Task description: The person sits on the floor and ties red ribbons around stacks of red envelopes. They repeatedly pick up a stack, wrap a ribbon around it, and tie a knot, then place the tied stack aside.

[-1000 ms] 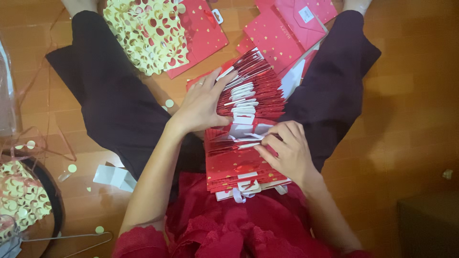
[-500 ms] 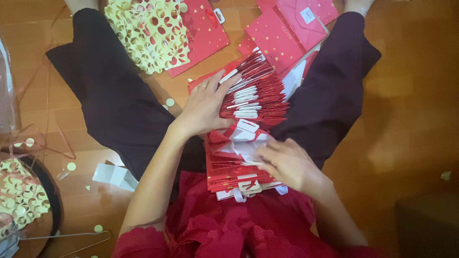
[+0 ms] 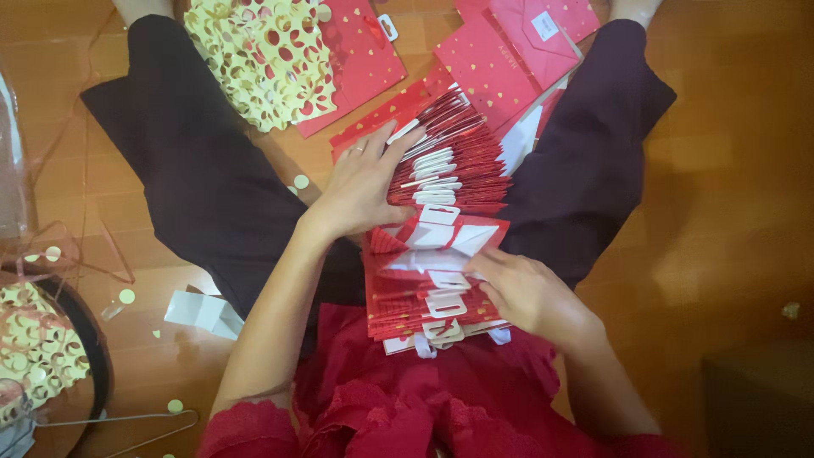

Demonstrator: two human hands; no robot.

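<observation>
Red packets with white hang tabs point(image 3: 437, 246) fill frame centre; pink, gold-dotted flat packages point(image 3: 509, 51) with a white label point(image 3: 543, 25) lie upper right.

The person wears a deep red top of lacy, textured fabric with short scalloped sleeves point(image 3: 254, 420) that end at the upper arms, leaving both forearms bare. Loose, dark plum trousers point(image 3: 195, 170) of plain, matte cloth cover both legs. A thin ring sits on one finger of the left hand point(image 3: 365, 182), while the right hand point(image 3: 526, 293) shows no jewellery.
</observation>
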